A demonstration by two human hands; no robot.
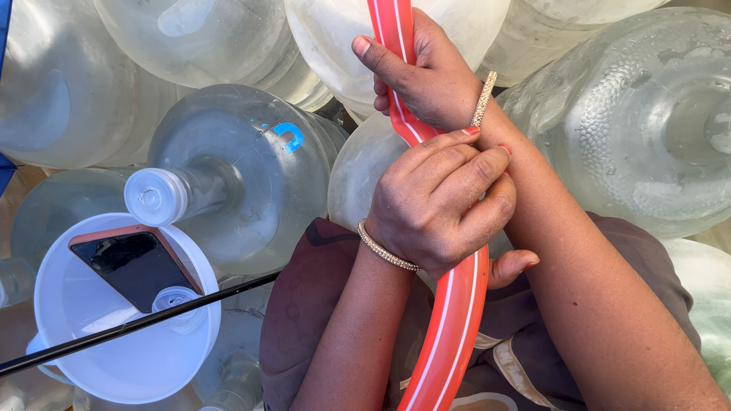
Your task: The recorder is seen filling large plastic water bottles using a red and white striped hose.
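A red hose with white stripes runs from the top of the view down past my lap. My right hand is shut around the hose high up, thumb across its left side, with a beaded bracelet at the wrist. Lower down, my left hand is shut around the same hose, crossing over my right forearm; it also wears a beaded bracelet. Behind both hands lie large clear plastic water jugs. The part of the hose under my fingers is hidden.
A jug lying on its side has a white cap pointing left. A white funnel at lower left holds a dark phone. A thin black rod crosses over it. More jugs crowd the top.
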